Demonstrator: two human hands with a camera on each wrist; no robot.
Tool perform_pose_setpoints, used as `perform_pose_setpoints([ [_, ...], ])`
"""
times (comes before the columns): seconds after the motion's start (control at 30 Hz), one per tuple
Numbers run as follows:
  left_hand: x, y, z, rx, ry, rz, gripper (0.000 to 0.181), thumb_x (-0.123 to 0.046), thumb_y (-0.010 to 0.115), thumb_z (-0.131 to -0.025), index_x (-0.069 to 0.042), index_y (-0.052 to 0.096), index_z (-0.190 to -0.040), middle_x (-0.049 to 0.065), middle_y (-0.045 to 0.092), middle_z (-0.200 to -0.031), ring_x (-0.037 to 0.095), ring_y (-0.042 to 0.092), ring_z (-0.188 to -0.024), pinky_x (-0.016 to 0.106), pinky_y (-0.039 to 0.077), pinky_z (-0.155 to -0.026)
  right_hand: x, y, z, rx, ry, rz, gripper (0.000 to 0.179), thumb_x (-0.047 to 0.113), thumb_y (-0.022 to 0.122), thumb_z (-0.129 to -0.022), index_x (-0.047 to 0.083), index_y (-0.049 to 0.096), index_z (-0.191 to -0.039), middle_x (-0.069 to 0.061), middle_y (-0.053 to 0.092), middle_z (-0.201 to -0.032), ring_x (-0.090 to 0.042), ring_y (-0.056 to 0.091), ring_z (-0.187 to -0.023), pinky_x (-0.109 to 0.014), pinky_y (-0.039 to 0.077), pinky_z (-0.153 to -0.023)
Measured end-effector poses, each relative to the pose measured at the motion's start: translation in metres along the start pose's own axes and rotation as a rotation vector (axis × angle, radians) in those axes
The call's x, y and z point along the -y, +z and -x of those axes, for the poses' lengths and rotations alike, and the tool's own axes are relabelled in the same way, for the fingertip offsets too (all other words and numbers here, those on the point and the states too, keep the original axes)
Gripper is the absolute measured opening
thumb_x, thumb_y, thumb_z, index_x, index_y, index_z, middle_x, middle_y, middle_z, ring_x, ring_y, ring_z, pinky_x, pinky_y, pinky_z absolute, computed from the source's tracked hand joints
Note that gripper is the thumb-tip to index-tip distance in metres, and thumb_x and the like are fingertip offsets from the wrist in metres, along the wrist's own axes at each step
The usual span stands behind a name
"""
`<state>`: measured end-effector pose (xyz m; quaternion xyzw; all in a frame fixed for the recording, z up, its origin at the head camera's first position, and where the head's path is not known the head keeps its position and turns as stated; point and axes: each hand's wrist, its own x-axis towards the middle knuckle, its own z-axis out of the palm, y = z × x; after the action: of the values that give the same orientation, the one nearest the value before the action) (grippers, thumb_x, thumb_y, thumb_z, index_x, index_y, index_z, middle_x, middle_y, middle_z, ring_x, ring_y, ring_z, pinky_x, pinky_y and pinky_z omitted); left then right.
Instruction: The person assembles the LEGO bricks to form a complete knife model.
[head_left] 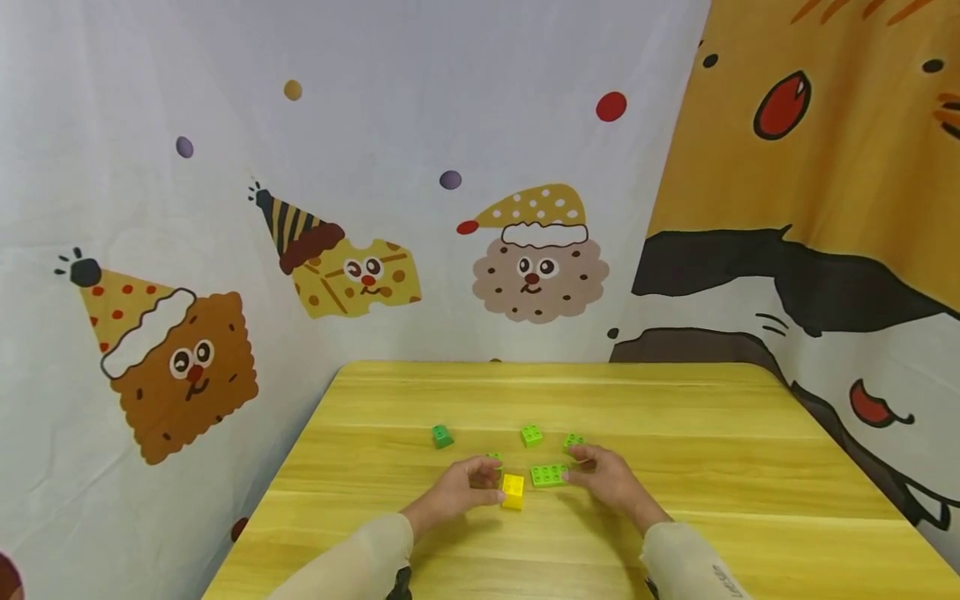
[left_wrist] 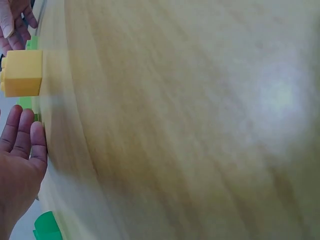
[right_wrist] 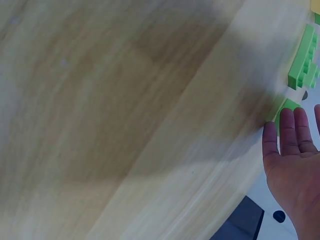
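My left hand [head_left: 459, 490] is beside a yellow toy block [head_left: 513, 490], its thumb near the block's left side. Its fingers look loosely bent in the left wrist view, with nothing in them. Partly hidden behind that hand is a small light green block [head_left: 494, 457]. My right hand [head_left: 606, 479] hovers at the right end of a long light green block [head_left: 548, 476]; whether the thumb touches it I cannot tell. Another small green block [head_left: 573, 439] lies just beyond its fingers, which are fairly straight in the right wrist view.
Farther back on the wooden table [head_left: 675, 408] are a dark green block [head_left: 442, 436] with a sloped side, to the left, and a square light green block [head_left: 532, 435] near the middle. A printed cloth [head_left: 420, 108] hangs behind the table.
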<state>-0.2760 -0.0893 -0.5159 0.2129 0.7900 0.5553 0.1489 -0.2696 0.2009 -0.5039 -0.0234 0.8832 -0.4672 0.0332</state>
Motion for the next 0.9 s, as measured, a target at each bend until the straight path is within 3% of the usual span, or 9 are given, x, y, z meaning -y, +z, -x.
perform_pose_setpoints([
  [0.37, 0.012, 0.004, -0.003, 0.004, -0.034, -0.019, 0.049, -0.023, 0.077, -0.089, -0.005, 0.060, -0.131, 0.001, 0.063, -0.110, 0.019, 0.057, -0.101, 0.036, 0.049, -0.089, -0.008, 0.009, 0.001, 0.007, -0.004, 0.011, 0.049, 0.019, 0.079, -0.086, 0.002, 0.062, -0.129, -0.013, 0.063, -0.126, -0.036, 0.057, -0.118, -0.055, 0.042, -0.100],
  [0.9, 0.012, 0.010, -0.006, -0.018, -0.038, -0.045, 0.042, -0.019, 0.076, -0.090, -0.009, 0.062, -0.128, -0.001, 0.063, -0.111, 0.017, 0.056, -0.099, 0.031, 0.048, -0.086, -0.016, 0.017, -0.006, -0.013, -0.048, 0.039, 0.046, 0.016, 0.082, -0.082, 0.003, 0.068, -0.123, -0.007, 0.061, -0.118, -0.028, 0.057, -0.110, -0.052, 0.045, -0.096],
])
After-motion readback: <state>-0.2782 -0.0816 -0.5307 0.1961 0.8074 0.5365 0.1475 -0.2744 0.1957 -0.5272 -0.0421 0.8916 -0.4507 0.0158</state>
